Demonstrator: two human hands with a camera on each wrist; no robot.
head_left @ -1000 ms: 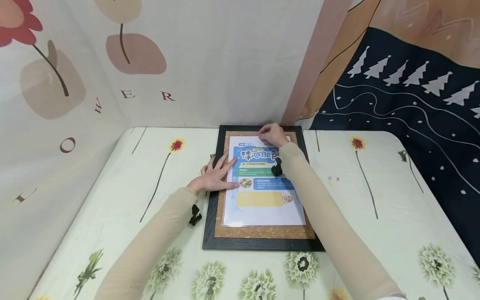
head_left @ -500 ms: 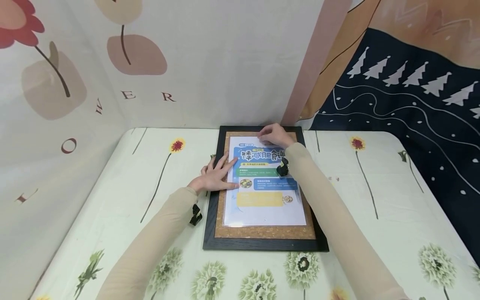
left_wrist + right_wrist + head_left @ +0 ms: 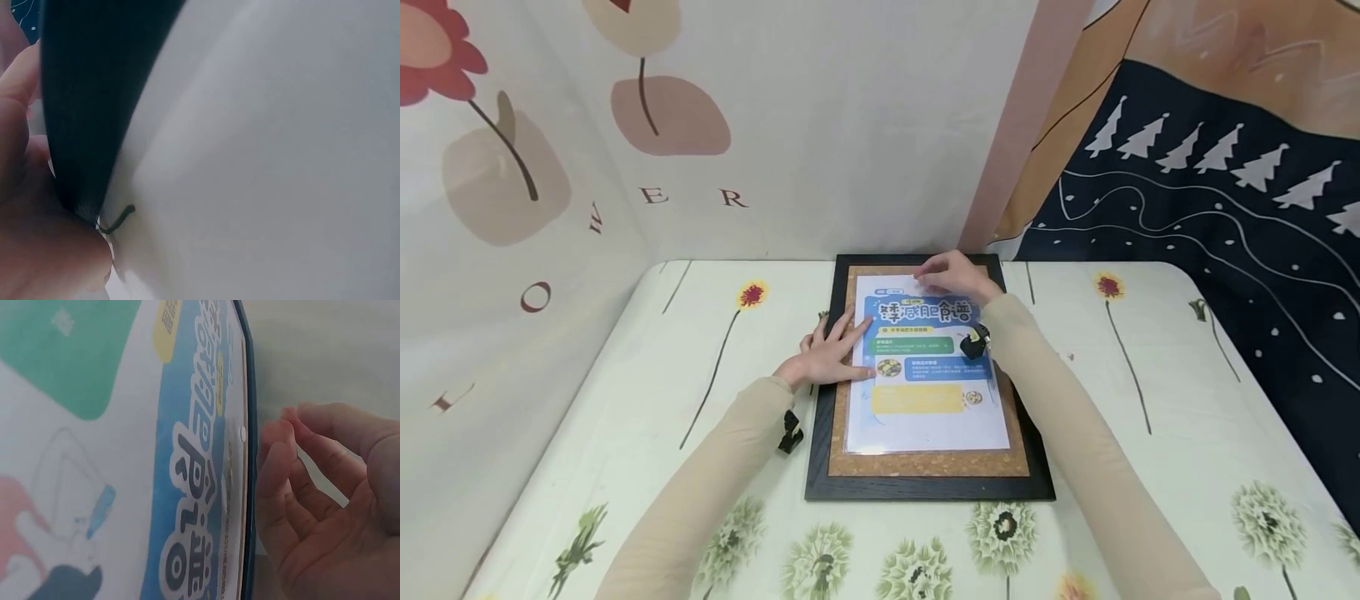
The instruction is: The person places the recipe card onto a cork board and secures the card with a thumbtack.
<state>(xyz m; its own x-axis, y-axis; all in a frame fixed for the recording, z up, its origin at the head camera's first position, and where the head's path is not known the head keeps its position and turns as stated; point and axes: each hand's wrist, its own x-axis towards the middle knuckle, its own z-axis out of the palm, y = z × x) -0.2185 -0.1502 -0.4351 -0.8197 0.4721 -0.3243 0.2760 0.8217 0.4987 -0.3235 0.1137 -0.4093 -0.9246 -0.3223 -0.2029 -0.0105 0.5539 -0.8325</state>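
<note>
A printed poster sheet (image 3: 925, 429) with blue, green and yellow blocks lies on a cork board (image 3: 880, 463) in a black frame (image 3: 925, 489). My left hand (image 3: 826, 358), fingers spread, rests across the frame's left side and the sheet's edge. In the left wrist view, part of the left hand (image 3: 50, 250) lies against the dark frame (image 3: 94, 112). At the sheet's top edge, my right hand (image 3: 958, 277) has bent fingers. The right wrist view shows the right hand's thumb and fingertips (image 3: 284, 422) together; whether they pinch something is hidden. A small white dot (image 3: 244, 434) shows near the sheet's edge.
The frame lies on a pale flower-print tablecloth (image 3: 715, 483), near its back edge. Behind rises a pale printed curtain (image 3: 850, 167); a dark cloth with white trees (image 3: 1195, 200) hangs at the right. A black strap piece (image 3: 791, 432) is on the left wrist, another (image 3: 975, 342) on the right.
My right wrist and forearm have swung a little to the right, while the fingertips stay at the sheet's top edge. The left hand and the frame hold their places.
</note>
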